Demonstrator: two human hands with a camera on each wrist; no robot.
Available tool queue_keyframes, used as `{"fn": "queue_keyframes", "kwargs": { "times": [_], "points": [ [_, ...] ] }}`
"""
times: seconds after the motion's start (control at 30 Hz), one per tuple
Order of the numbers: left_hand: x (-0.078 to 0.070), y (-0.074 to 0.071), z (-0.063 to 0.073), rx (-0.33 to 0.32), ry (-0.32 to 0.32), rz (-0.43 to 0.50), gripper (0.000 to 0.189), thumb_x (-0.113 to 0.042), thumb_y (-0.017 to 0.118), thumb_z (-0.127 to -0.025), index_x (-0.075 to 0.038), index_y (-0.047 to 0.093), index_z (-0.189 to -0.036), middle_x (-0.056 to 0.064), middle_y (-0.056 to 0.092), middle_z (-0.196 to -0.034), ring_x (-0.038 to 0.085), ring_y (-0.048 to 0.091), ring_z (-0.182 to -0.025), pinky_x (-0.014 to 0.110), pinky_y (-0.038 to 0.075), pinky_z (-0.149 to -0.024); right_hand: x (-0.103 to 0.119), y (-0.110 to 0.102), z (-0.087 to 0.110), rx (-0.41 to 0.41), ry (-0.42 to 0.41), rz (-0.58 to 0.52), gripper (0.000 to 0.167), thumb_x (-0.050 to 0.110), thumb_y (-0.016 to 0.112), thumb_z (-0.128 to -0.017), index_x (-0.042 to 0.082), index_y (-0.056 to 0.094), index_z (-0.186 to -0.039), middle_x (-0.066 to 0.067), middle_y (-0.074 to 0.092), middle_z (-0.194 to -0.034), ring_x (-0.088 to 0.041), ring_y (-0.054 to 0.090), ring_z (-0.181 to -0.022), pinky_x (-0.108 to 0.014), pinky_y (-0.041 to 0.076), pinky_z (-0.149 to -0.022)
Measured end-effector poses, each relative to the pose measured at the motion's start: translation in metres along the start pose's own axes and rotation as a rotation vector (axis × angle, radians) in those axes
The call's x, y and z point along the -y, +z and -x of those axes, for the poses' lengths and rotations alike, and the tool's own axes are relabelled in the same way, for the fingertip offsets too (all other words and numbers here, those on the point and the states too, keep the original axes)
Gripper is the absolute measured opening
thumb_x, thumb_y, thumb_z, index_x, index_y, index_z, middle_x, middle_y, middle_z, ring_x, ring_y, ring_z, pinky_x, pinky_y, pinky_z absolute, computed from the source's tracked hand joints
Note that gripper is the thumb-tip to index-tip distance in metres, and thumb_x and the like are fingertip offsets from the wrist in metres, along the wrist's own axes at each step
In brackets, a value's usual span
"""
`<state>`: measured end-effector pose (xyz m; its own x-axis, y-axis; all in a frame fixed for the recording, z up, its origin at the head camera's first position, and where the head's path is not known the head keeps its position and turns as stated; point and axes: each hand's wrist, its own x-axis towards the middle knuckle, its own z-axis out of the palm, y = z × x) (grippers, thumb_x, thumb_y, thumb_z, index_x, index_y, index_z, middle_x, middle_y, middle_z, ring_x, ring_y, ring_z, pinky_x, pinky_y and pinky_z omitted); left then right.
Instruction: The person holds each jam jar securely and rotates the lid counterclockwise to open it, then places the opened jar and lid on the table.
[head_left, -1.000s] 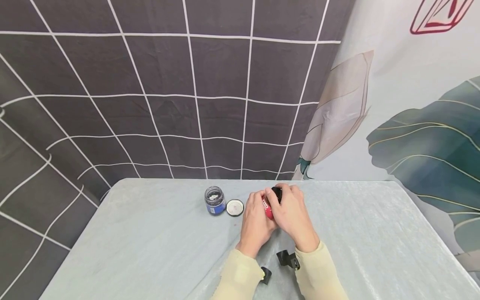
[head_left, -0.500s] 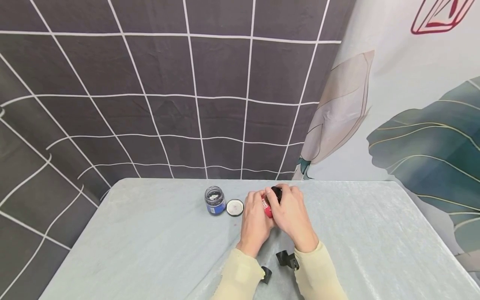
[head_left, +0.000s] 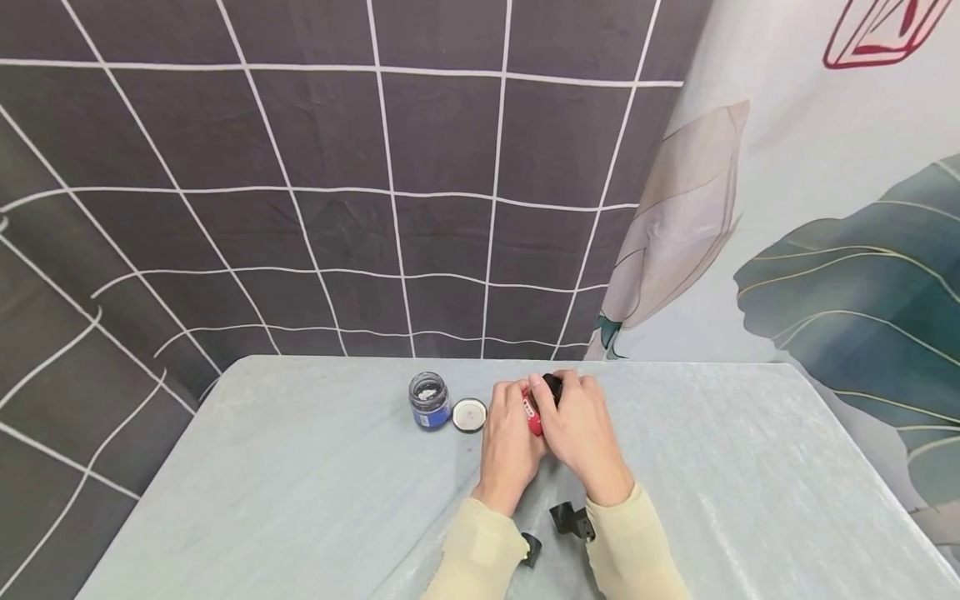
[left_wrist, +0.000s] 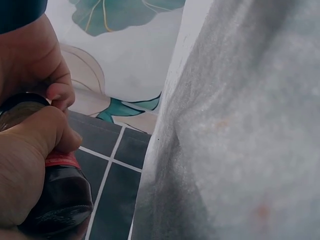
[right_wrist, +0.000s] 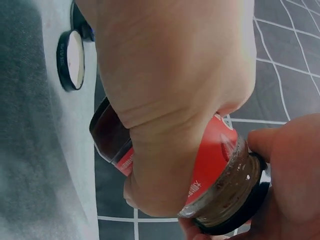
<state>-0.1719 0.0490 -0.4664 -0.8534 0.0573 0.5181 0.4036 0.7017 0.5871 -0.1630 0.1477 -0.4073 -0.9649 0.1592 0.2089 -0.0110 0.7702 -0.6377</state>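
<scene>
A glass jar with a red label (head_left: 532,414) and dark contents lies tilted between both hands above the table. My left hand (head_left: 510,446) wraps round its body; the right wrist view shows those fingers curled across the red label (right_wrist: 212,155). At the jar's mouth, my right hand (head_left: 587,429) grips the black lid (head_left: 554,386), thumb on the near side. The jar's dark base (left_wrist: 65,200) pokes out below the left hand in the left wrist view. Much of the lid is hidden by the right fingers.
Left of the hands stands an uncovered glass jar with a blue label (head_left: 430,404). Beside it a loose lid (head_left: 469,415) lies with its pale inside up. A pale cloth covers the table (head_left: 300,483); a dark gridded curtain (head_left: 315,167) hangs behind its far edge.
Both hands and the red-labelled jar have shifted very slightly left; the right wrist has edged left and down a little. The blue-labelled jar and loose lid stay put.
</scene>
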Motion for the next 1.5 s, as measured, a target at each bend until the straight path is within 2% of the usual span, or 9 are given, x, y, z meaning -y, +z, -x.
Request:
{"fn": "queue_keyframes", "kwargs": {
  "times": [0.1, 0.4, 0.9, 1.13, 1.33, 1.5],
  "points": [
    [0.0, 0.001, 0.0, -0.016, 0.015, -0.016, 0.058, -0.007, 0.087, -0.066, -0.005, 0.06, -0.117, 0.009, 0.056, -0.107, 0.024, 0.062, -0.094, 0.036, 0.053, -0.085, 0.0, 0.001, 0.0, -0.015, 0.001, 0.008, 0.052, 0.041, 0.05, -0.104, -0.008, 0.062, -0.116, -0.028, 0.059, -0.102, -0.042, 0.055, -0.097, -0.052, 0.046, -0.082],
    [-0.001, 0.002, 0.0, -0.058, 0.041, -0.036, 0.054, 0.002, 0.08, -0.067, -0.004, 0.06, -0.116, 0.01, 0.055, -0.105, 0.025, 0.061, -0.093, 0.037, 0.053, -0.083, 0.001, 0.006, -0.001, -0.042, 0.016, 0.01, 0.058, 0.043, 0.045, -0.105, -0.01, 0.06, -0.122, -0.032, 0.058, -0.11, -0.045, 0.054, -0.104, -0.054, 0.045, -0.089],
    [-0.001, 0.003, 0.0, -0.068, 0.053, -0.036, 0.041, 0.0, 0.072, -0.079, -0.004, 0.059, -0.117, 0.01, 0.055, -0.105, 0.025, 0.061, -0.094, 0.037, 0.052, -0.084, 0.003, 0.011, -0.001, -0.051, 0.055, 0.003, 0.056, 0.041, 0.045, -0.105, -0.011, 0.058, -0.12, -0.03, 0.055, -0.111, -0.047, 0.05, -0.109, -0.055, 0.042, -0.091],
    [-0.001, 0.002, 0.001, -0.067, 0.048, -0.035, 0.038, -0.002, 0.071, -0.081, -0.005, 0.059, -0.117, 0.01, 0.055, -0.106, 0.026, 0.061, -0.095, 0.038, 0.051, -0.084, 0.004, 0.014, -0.001, -0.092, 0.041, -0.043, 0.051, 0.034, 0.047, -0.104, -0.014, 0.059, -0.115, -0.031, 0.058, -0.107, -0.047, 0.05, -0.108, -0.055, 0.039, -0.094],
    [-0.001, 0.001, 0.001, -0.073, 0.05, -0.033, 0.038, -0.003, 0.071, -0.082, -0.005, 0.058, -0.117, 0.01, 0.055, -0.107, 0.026, 0.06, -0.096, 0.039, 0.051, -0.083, 0.006, 0.017, 0.0, -0.123, 0.034, -0.079, 0.046, 0.029, 0.049, -0.104, -0.014, 0.06, -0.112, -0.032, 0.057, -0.106, -0.048, 0.049, -0.106, -0.055, 0.039, -0.092],
    [-0.001, 0.001, 0.001, -0.072, 0.066, -0.04, 0.039, -0.003, 0.071, -0.082, -0.004, 0.057, -0.118, 0.011, 0.055, -0.107, 0.026, 0.06, -0.096, 0.038, 0.051, -0.085, 0.005, 0.018, 0.0, -0.154, -0.008, -0.076, 0.044, 0.027, 0.049, -0.104, -0.015, 0.063, -0.111, -0.032, 0.06, -0.104, -0.046, 0.05, -0.103, -0.055, 0.038, -0.092]
  ]
}}
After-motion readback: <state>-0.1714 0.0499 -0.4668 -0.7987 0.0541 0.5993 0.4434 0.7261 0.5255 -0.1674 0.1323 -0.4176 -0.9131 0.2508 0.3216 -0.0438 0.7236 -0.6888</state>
